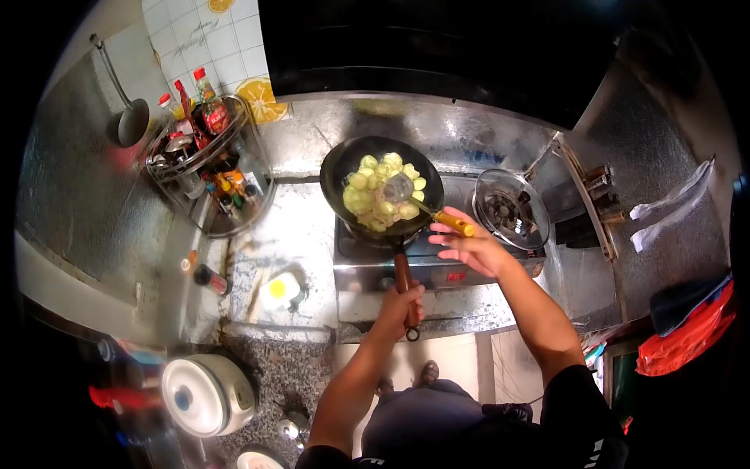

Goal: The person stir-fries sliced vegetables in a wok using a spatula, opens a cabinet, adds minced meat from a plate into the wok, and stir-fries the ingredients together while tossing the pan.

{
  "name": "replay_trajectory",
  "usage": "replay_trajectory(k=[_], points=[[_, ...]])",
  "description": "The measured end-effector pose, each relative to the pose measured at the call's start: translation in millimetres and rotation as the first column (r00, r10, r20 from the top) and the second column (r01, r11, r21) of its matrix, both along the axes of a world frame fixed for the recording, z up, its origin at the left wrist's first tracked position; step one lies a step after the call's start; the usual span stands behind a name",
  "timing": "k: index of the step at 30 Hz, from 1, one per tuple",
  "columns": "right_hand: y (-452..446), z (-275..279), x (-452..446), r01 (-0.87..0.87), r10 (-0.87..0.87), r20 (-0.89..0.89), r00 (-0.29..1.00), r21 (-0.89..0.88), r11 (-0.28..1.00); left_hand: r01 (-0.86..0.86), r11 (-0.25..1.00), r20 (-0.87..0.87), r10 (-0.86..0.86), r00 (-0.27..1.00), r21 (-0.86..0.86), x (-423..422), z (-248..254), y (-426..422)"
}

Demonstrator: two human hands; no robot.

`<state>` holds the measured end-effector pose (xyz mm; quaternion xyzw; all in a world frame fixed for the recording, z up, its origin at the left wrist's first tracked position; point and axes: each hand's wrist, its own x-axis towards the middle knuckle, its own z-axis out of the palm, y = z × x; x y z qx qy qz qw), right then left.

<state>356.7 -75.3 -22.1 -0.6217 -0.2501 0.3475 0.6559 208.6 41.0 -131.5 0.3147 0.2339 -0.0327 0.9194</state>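
Note:
On the stove sits a dark wok (336, 176) holding pale green round vegetable slices (380, 216) and some brownish bits. My left hand (397, 310) is wrapped round the wok's brown handle (403, 270). A spatula (453, 222) with a yellow handle leans into the wok, its shiny metal head (399, 187) among the slices. My right hand (478, 248) holds that handle loosely between thumb and fingers, with the other fingers spread out. The exact shape of the spatula's head is hard to make out.
A glass lid (512, 209) lies over the right burner. At left stands a corner rack (209, 172) of bottles, with a ladle (133, 121) hanging beyond. A white container with a yellow spot (280, 290), a dark-bodied jar (211, 279) and a rice cooker (199, 395) stand nearer. A range hood (437, 59) hangs above.

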Motion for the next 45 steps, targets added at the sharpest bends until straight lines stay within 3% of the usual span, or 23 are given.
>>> replay_trajectory(k=[2, 5, 7, 10, 11, 12, 13, 14, 15, 17, 21, 26, 28, 30, 31, 32, 36, 37, 39, 40, 41, 42, 45], points=[[-11.6, 10.5, -6.2, -0.018, 0.252, -0.503, 0.826, 0.424, 0.905, -0.006, 1.000, 0.009, 0.006, 1.000, 0.004, -1.3, -0.9, -1.2], [-10.6, 3.1, -7.5, 0.141, 0.117, -0.722, 0.682, 0.287, 0.947, -0.010, 1.000, 0.031, 0.010, 0.999, 0.013, 0.8, -3.0, -0.6], [-13.7, -14.7, 2.6, 0.203, -0.057, -0.682, 0.729, 0.136, 0.970, -0.002, 1.000, 0.033, 0.001, 0.999, 0.016, -0.6, -2.9, -1.1], [-22.8, 24.7, -7.5, 0.000, -0.037, -0.092, 0.995, -0.378, 0.926, 0.005, 1.000, 0.049, -0.005, 0.999, -0.001, 3.5, 0.5, 0.8], [-26.1, 34.5, -15.0, -0.001, -0.037, -0.093, 0.995, -0.380, 0.925, 0.002, 0.999, 0.036, -0.001, 0.999, -0.042, 4.6, -1.5, 0.4], [-30.9, 41.5, -20.2, 0.066, -0.027, 0.092, 0.995, -0.448, 0.892, -0.001, 0.997, 0.023, 0.003, 1.000, -0.081, 6.0, -2.4, 0.5], [-36.8, 43.2, -21.9, 0.145, -0.004, 0.274, 0.962, -0.496, 0.856, 0.000, 0.997, 0.025, 0.002, 1.000, -0.079, 7.7, 2.6, 1.4], [-47.2, -9.5, -0.8, 0.150, 0.004, 0.534, 0.846, -0.244, 0.958, -0.011, 0.998, -0.017, 0.010, 1.000, -0.060, 8.3, 11.3, 2.1], [-46.5, -13.5, -4.7, 0.151, 0.001, 0.531, 0.847, -0.243, 0.958, -0.021, 0.999, -0.060, 0.018, 0.998, -0.039, 9.8, 16.3, 3.1], [-40.2, -17.6, -16.3, 0.400, 0.041, 0.772, 0.634, -0.373, 0.837, 0.014, 0.999, -0.054, -0.016, 0.998, -0.034, 13.2, 14.9, 5.9], [-60.5, 3.2, -37.5, 0.453, -0.076, 0.709, 0.701, -0.360, 0.815, 0.049, 0.998, -0.057, -0.048, 0.997, 0.025, 10.3, 34.1, 21.7], [-136.5, 15.4, -52.5, 0.393, -0.298, 0.760, 0.578, 0.061, 0.917, 0.113, 0.982, -0.096, -0.128, 0.987, -0.154, -62.3, 68.1, 20.3], [-173.1, 36.6, -75.9, 0.511, -0.466, 0.433, 0.771, 0.013, 0.859, 0.082, 0.991, -0.035, -0.086, 0.996, -0.104, -63.2, 84.3, 13.4], [-184.9, 48.8, -80.9, 0.551, -0.533, 0.344, 0.773, 0.051, 0.833, 0.021, 1.000, 0.031, -0.021, 0.999, 0.012, -49.1, 113.4, 5.1], [-189.7, 57.9, -83.1, 0.596, -0.599, 0.264, 0.756, 0.101, 0.797, -0.062, 0.995, 0.208, 0.046, 0.977, 0.073, -28.6, 118.3, 1.3], [-188.2, 71.6, -83.7, 0.596, -0.601, 0.242, 0.762, 0.101, 0.796, -0.059, 0.989, -0.060, 0.051, 0.997, -0.135, 2.0, 127.3, 8.5], [-233.2, 52.9, -79.4, 0.631, -0.669, 0.305, 0.678, 0.225, 0.742, -0.009, 0.982, 0.106, -0.011, 0.994, 0.191, -80.8, 96.5, -23.6], [-244.5, 43.8, -83.3, 0.667, -0.701, 0.429, 0.569, 0.257, 0.699, 0.010, 0.989, 0.068, -0.020, 0.997, 0.147, -95.5, 94.8, -30.1], [-269.3, 27.2, -97.0, 0.726, -0.727, 0.382, 0.570, 0.181, 0.664, 0.006, 0.997, -0.104, -0.014, 0.994, -0.082, -122.1, 103.5, -49.3], [-271.9, 24.1, -91.1, 0.717, -0.720, 0.381, 0.580, 0.180, 0.673, -0.008, 0.999, -0.140, 0.003, 0.990, -0.041, -118.1, 98.3, -51.2], [-273.6, 19.3, -87.1, 0.718, -0.726, 0.392, 0.565, 0.199, 0.666, -0.015, 0.978, 0.058, 0.002, 0.998, 0.210, -111.4, 96.6, -46.8], [-274.1, 17.9, -85.8, 0.721, -0.735, 0.402, 0.546, 0.221, 0.657, -0.007, 0.956, -0.044, 0.020, 0.999, 0.295, -89.0, 100.1, -33.3], [-252.3, 34.8, -75.3, 0.679, -0.731, 0.275, 0.625, 0.272, 0.682, -0.060, 0.986, 0.001, 0.061, 0.998, 0.157, -20.0, 120.2, -5.8]])
